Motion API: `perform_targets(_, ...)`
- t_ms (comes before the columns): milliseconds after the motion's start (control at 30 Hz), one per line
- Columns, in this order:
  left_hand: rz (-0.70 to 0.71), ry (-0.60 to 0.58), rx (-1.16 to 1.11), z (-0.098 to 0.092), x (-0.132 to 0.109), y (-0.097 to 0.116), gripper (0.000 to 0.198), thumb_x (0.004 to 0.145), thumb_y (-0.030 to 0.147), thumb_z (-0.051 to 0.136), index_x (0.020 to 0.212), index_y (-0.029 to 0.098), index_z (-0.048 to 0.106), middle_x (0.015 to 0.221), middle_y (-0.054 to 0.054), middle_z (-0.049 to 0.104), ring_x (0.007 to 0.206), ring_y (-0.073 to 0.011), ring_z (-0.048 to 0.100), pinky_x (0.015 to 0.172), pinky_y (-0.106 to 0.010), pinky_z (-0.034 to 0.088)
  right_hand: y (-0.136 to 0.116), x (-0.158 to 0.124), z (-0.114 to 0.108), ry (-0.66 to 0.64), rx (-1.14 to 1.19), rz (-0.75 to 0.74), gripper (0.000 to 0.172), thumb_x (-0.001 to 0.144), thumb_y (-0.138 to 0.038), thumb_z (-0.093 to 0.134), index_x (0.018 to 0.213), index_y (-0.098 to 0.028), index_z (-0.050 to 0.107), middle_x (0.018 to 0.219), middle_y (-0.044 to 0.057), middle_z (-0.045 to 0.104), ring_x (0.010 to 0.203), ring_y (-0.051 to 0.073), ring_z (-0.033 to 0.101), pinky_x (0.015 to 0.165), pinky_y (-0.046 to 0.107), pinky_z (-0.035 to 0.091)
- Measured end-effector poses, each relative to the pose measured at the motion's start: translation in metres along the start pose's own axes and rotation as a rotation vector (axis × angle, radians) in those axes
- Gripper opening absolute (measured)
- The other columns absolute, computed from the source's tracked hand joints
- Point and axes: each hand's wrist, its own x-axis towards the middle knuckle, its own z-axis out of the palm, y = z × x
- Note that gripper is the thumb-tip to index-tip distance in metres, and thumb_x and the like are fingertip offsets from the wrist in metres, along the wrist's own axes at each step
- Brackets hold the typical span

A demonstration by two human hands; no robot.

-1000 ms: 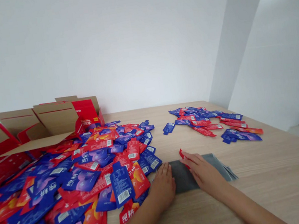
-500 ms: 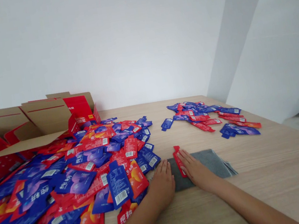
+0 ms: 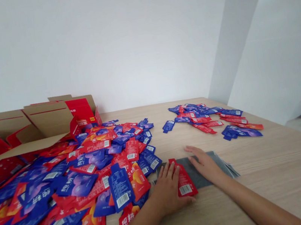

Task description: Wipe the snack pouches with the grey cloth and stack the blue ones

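A red sachet (image 3: 185, 183) with a white barcode lies flat on a grey sheet (image 3: 218, 162) near the table's front. My left hand (image 3: 167, 189) rests flat beside and partly on the sachet's left edge, fingers spread. My right hand (image 3: 204, 164) lies open on the grey sheet just right of the sachet, fingers stretched toward the far side. A large heap of red and blue sachets (image 3: 72, 178) spreads to the left of my left hand.
Open red and brown cardboard boxes (image 3: 35, 127) stand at the back left. A smaller scatter of red and blue sachets (image 3: 211, 120) lies at the far right of the wooden table (image 3: 277, 172). White walls rise behind.
The red sachet, held up at my right fingertips before, now lies flat on the grey sheet. My left hand has slid onto its edge and my right hand has let go.
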Motion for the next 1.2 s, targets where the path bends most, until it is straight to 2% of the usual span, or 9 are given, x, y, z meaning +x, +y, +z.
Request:
perform_targets(167,0.030,-0.011,0.003,0.001,-0.002,0.001,0.101,0.068,0.077,0.044,0.141,0.011,0.024,0.147,-0.019,0.016,0.135,-0.0326,0.011,0.108,-0.050,0.014,0.062,0.059,-0.031,-0.109,-0.455,0.359,0.055,0.080,-0.020,0.047,0.131,-0.001,0.039,0.138,0.021,0.039,0.129,0.026,0.033,0.104,0.038,0.029)
perform_targets(367,0.042,0.024,0.025,0.002,-0.004,0.006,0.079,0.080,0.061,0.044,0.138,0.009,0.029,0.144,-0.021,0.026,0.134,-0.0344,0.017,0.106,-0.050,0.019,0.102,0.084,-0.046,-0.129,-0.536,0.501,0.043,0.087,-0.026,0.037,0.120,-0.001,0.049,0.118,0.025,0.055,0.108,0.033,0.053,0.083,0.044,0.042)
perform_targets(533,0.035,0.121,0.015,-0.006,-0.002,0.009,0.057,0.081,0.036,0.048,0.130,0.008,0.039,0.129,-0.017,0.049,0.119,-0.0261,0.044,0.105,-0.041,0.026,0.080,0.072,-0.030,-0.145,-0.612,0.379,0.034,0.089,-0.026,0.034,0.109,-0.007,0.055,0.107,0.021,0.061,0.096,0.028,0.059,0.075,0.036,0.042)
perform_targets(700,-0.073,0.104,0.010,-0.023,0.002,0.007,0.041,0.080,0.015,0.042,0.120,0.017,0.050,0.113,-0.011,0.062,0.099,-0.0251,0.059,0.085,-0.037,0.045,0.051,0.057,-0.030,-0.168,-0.652,0.309,0.028,0.089,-0.022,0.035,0.100,-0.009,0.057,0.091,0.018,0.066,0.084,0.026,0.064,0.075,0.036,0.039)
perform_targets(800,-0.291,0.264,-0.137,-0.041,0.004,-0.006,0.031,0.087,0.024,0.038,0.107,0.017,0.060,0.091,-0.010,0.068,0.083,-0.0266,0.064,0.077,-0.040,0.047,0.042,0.049,-0.042,-0.108,-0.656,0.314,0.023,0.087,-0.015,0.036,0.095,-0.010,0.057,0.080,0.014,0.067,0.082,0.023,0.063,0.086,0.039,0.033)
perform_targets(900,-0.493,0.507,-0.616,-0.068,0.003,-0.031,0.037,0.089,0.037,0.040,0.075,0.013,0.063,0.061,-0.010,0.065,0.069,-0.0268,0.066,0.071,-0.039,0.050,0.038,0.038,-0.050,-0.020,-0.638,0.345,0.024,0.088,-0.014,0.032,0.093,-0.011,0.056,0.080,0.014,0.067,0.084,0.023,0.062,0.087,0.038,0.032)
perform_targets(1033,-0.430,0.944,-1.208,-0.097,0.002,-0.059,0.033,0.090,0.039,0.038,0.085,0.013,0.057,0.081,-0.011,0.067,0.084,-0.0207,0.066,0.080,-0.033,0.050,0.037,0.022,-0.046,0.263,-0.324,0.405,0.035,0.091,-0.027,0.019,0.092,-0.014,0.051,0.083,0.012,0.064,0.078,0.021,0.059,0.072,0.030,0.040)
perform_targets(1133,-0.488,0.832,-1.348,-0.090,0.009,-0.054,0.023,0.090,0.031,0.041,0.096,0.013,0.054,0.090,-0.011,0.067,0.081,-0.0173,0.066,0.081,-0.033,0.050,0.036,0.014,-0.041,0.463,0.123,0.339,0.032,0.087,-0.040,0.025,0.084,-0.019,0.049,0.079,0.008,0.060,0.075,0.020,0.055,0.068,0.029,0.042)
perform_targets(1200,-0.514,0.630,-1.331,-0.071,0.015,-0.040,0.020,0.084,0.026,0.050,0.097,0.012,0.055,0.085,-0.009,0.068,0.072,-0.0186,0.066,0.076,-0.037,0.052,0.032,0.011,-0.040,0.431,0.282,0.280,0.030,0.083,-0.044,0.030,0.080,-0.021,0.048,0.076,0.005,0.057,0.073,0.020,0.053,0.069,0.030,0.043)
